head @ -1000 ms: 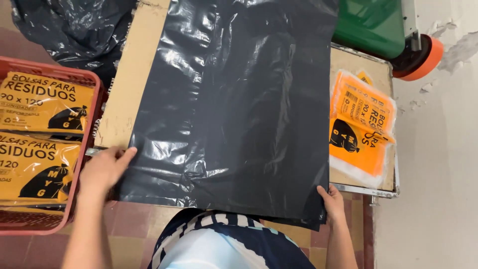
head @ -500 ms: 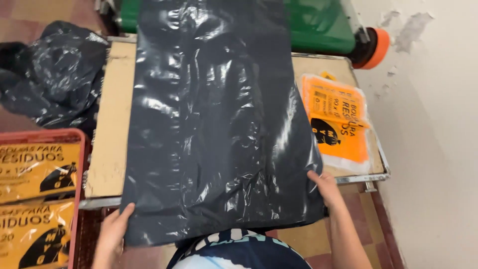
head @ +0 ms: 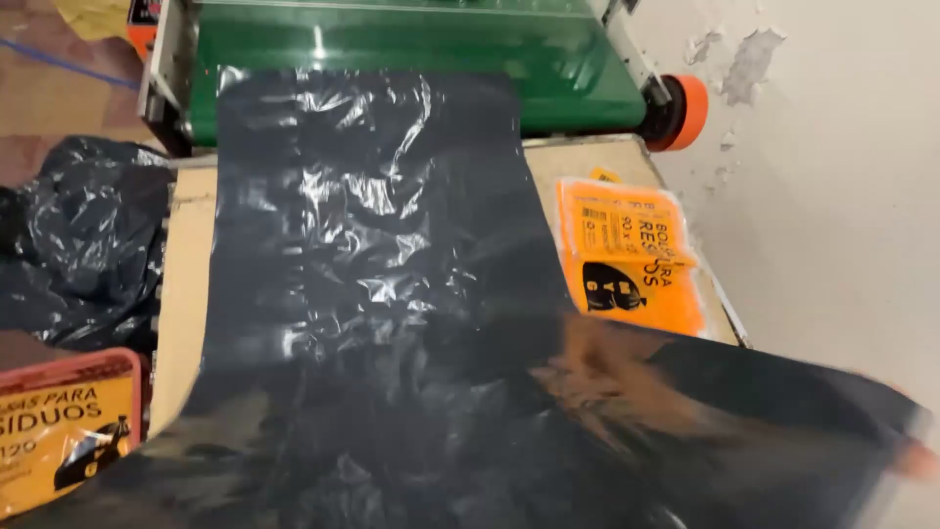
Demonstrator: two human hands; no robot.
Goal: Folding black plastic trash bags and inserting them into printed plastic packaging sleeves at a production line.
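The near edge of the black bag (head: pixel 382 323) has come up toward the camera since half a second ago and now blurs across the whole foot of the view, where before it lay flat on the bench (head: pixel 181 294). The right hand (head: pixel 587 377) shows only as a brownish smear through the plastic; its grip cannot be told. The left hand, seen earlier at the bag's near corner, is out of sight. The bag's far end reaches the green machine (head: pixel 548 59). Orange packs (head: pixel 632 260) lie right of it, a crumpled black heap (head: pixel 78 245) left.
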